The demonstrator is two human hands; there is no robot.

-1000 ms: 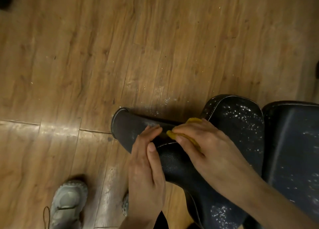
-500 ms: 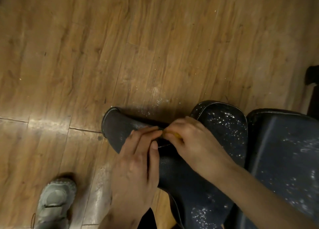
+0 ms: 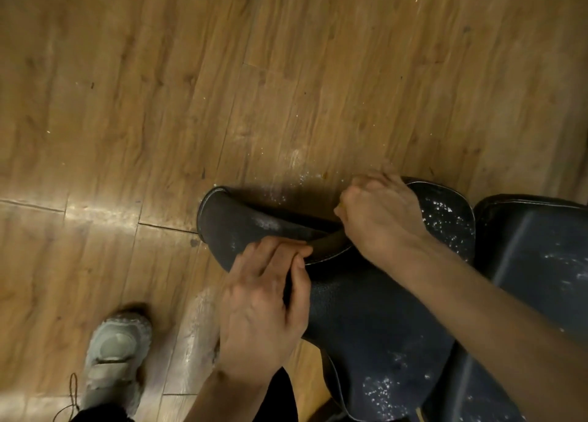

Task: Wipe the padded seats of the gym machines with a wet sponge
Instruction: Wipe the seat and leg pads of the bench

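Note:
A black padded seat (image 3: 366, 307) with two front lobes fills the lower right, flecked with white foam. My left hand (image 3: 264, 300) grips the seat's stitched edge at the gap between the lobes, fingers curled over the seam and thumb on top. My right hand (image 3: 381, 218) is curled at the far inner edge of the right lobe (image 3: 445, 221). Only a sliver of the yellow sponge (image 3: 339, 206) shows beside its knuckles; the rest is hidden in the fist. The left lobe (image 3: 235, 227) lies bare with a pale smear.
A second dark pad (image 3: 541, 249) adjoins the seat at the right. Wooden plank floor (image 3: 191, 87) spreads beyond, with white specks just past the seat. My grey shoe (image 3: 116, 355) stands at the lower left.
My right hand has slid with the sponge from the gap up to the far edge of the right lobe, and the sponge is now nearly hidden. My left hand keeps its hold on the seam.

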